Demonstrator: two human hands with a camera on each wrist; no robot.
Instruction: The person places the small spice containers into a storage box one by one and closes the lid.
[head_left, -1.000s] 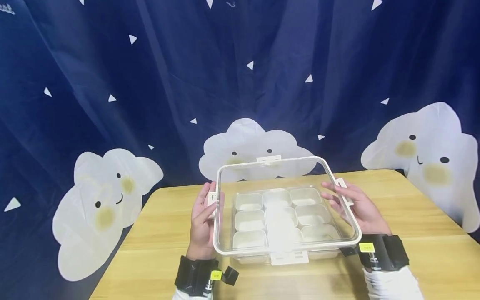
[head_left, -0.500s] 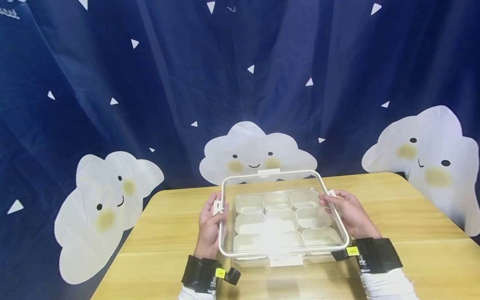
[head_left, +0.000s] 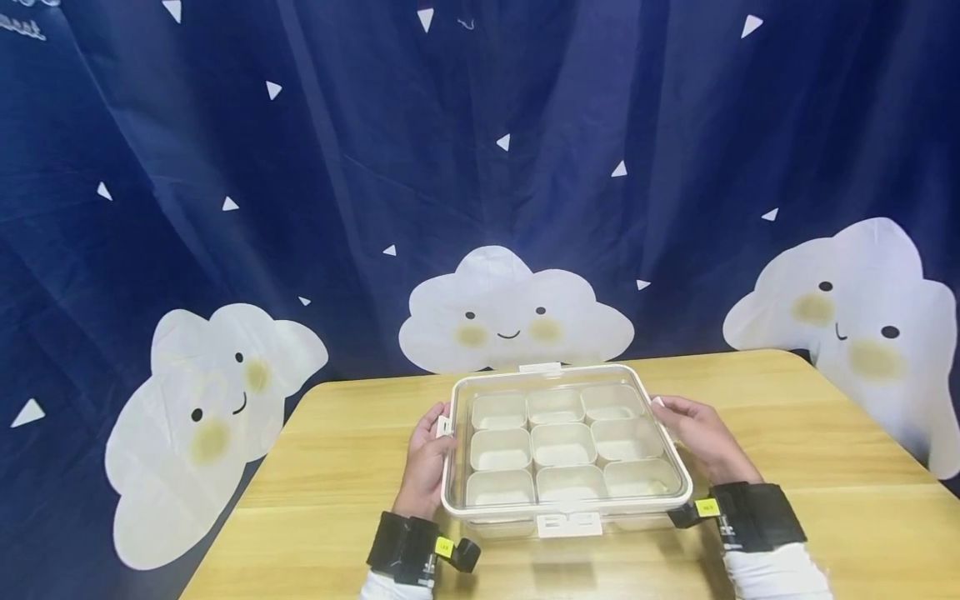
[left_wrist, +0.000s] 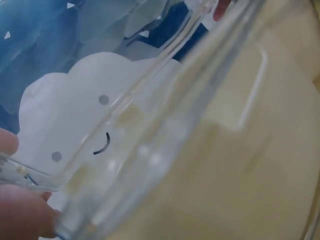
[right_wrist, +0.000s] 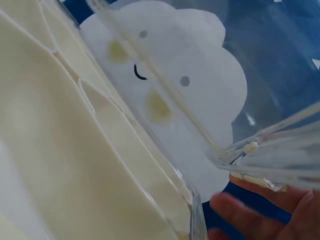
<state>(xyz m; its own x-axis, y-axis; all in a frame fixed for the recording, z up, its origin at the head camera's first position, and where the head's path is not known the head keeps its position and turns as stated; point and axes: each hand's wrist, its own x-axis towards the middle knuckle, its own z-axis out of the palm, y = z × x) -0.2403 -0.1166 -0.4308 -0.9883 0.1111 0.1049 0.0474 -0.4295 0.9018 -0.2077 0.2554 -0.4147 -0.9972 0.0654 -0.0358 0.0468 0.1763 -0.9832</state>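
Observation:
A clear lid [head_left: 567, 505] with a cream rim and side latches is held over a clear storage box [head_left: 502, 529]. Inside the box, several cream cups [head_left: 564, 444] stand in rows and show through the lid. My left hand [head_left: 424, 471] grips the lid's left edge by the latch, with finger and thumb on either side of it in the left wrist view. On the opposite side my right hand [head_left: 703, 440] holds the right edge by its latch. In the right wrist view, the right fingers [right_wrist: 245, 215] lie under the lid's edge, and a gap shows between lid and cups.
The box stands on a light wooden table [head_left: 330, 467]. Behind the table hangs a dark blue curtain [head_left: 360, 150] with white cloud faces. Black straps with small cameras [head_left: 467, 555] are worn on both wrists.
Both hands have lowered the lid toward the box, and its far edge has come down most. The lid now lines up more closely with the box, which stays in place.

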